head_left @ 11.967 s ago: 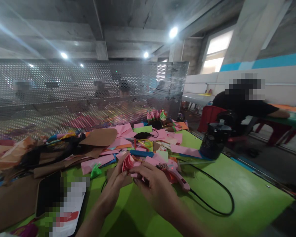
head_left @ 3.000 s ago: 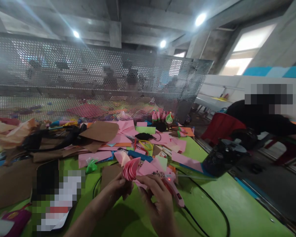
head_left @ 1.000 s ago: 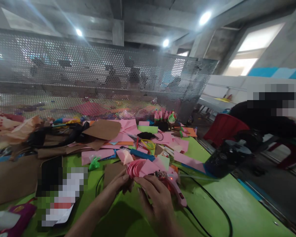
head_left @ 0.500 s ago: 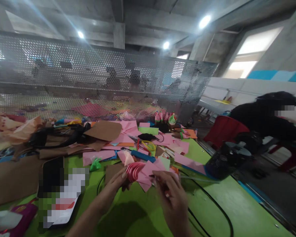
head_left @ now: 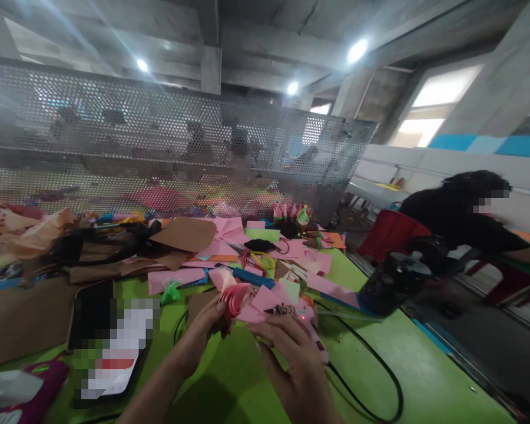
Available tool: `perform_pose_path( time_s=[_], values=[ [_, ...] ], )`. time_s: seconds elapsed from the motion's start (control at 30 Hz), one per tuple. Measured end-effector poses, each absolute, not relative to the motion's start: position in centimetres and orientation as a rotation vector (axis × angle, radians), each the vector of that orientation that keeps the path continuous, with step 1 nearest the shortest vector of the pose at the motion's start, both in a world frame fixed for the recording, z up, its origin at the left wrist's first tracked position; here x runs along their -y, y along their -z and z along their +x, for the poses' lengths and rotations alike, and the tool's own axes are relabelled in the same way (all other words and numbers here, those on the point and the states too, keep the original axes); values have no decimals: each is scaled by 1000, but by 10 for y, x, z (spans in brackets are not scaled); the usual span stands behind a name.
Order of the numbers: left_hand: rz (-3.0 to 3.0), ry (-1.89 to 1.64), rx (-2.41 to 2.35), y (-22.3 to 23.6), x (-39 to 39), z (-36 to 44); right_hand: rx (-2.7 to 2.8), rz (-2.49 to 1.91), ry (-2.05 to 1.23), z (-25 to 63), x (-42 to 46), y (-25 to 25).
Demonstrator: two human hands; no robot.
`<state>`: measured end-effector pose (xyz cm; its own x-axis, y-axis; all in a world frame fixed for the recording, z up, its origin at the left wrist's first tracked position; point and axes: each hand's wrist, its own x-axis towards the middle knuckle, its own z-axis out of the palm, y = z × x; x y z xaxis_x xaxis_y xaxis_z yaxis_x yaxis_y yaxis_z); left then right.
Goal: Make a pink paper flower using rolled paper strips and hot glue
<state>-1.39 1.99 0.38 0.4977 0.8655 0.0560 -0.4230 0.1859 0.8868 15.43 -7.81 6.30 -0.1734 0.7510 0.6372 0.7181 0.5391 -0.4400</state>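
My left hand (head_left: 203,333) pinches a fan of folded pink paper pieces (head_left: 235,297) just above the green table (head_left: 406,377). My right hand (head_left: 287,344) is beside it, fingers curled over the pink sheets (head_left: 265,301) joined to the fan. A pink hot glue gun (head_left: 313,335) lies right behind my right hand, its red light on. Its black cord (head_left: 380,377) loops over the table to the right.
Pink, brown, orange and green paper scraps litter the table's middle and left. A phone (head_left: 101,335) lies at the left. A dark jar (head_left: 391,282) stands at the right edge. A perforated metal screen (head_left: 159,153) closes the far side. A person in black sits at the right.
My right hand has come back onto the pink sheets by the fan, after lifting to the right half a second ago. The fan has stayed in my left hand.
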Motion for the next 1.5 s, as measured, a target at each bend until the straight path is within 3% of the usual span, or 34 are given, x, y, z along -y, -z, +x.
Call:
perform_pose_path(
  time_s=[0.6, 1.5],
  values=[
    [933, -977, -563, -29, -3, -16, 1984, -1257, 75, 136, 74, -55],
    [1060, -955, -629, -21, -6, -17, 2012, -1273, 164, 135, 70, -52]
  ],
)
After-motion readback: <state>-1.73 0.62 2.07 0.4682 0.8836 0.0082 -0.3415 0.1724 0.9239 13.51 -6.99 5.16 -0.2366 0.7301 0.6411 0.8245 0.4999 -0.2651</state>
